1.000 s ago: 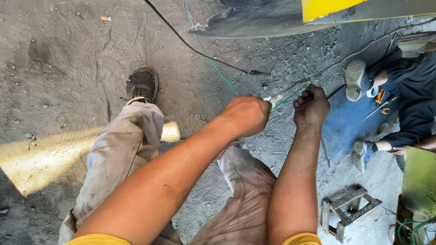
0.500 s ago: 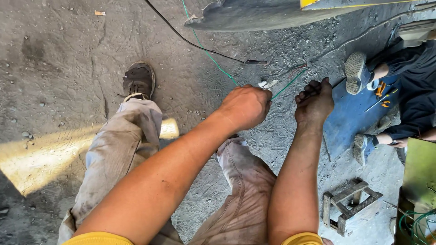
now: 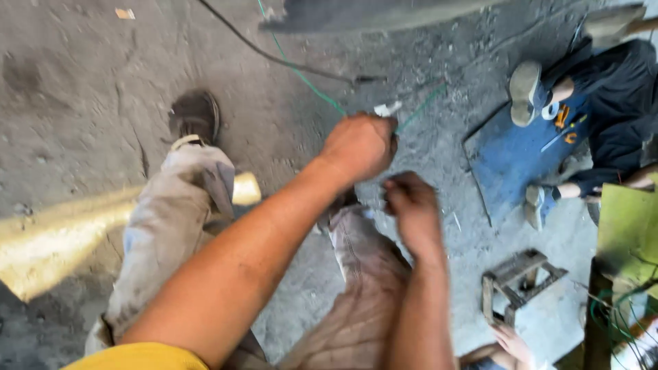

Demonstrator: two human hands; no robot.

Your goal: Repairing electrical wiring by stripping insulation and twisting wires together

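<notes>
My left hand (image 3: pixel 360 145) is closed in a fist around a thin green wire (image 3: pixel 305 77) that runs up across the dusty concrete floor. A small white piece (image 3: pixel 387 108) sticks out just above the knuckles. A second green stretch (image 3: pixel 421 104) leaves the fist toward the upper right. My right hand (image 3: pixel 411 209) hangs lower and nearer to me, over my right knee, apart from the wire. Its fingers are curled and blurred, so I cannot see whether anything is in them.
A black cable (image 3: pixel 274 58) lies beside the green wire. A person in dark clothes (image 3: pixel 610 103) sits at the right by a blue sheet (image 3: pixel 504 161). A small metal stool frame (image 3: pixel 521 281), another person's hand (image 3: pixel 510 342) and a green panel (image 3: pixel 627 226) are lower right.
My right hand has come off the wire and dropped back toward my knee. My left hand keeps its grip and has stayed near the same spot. The view shifted slightly.
</notes>
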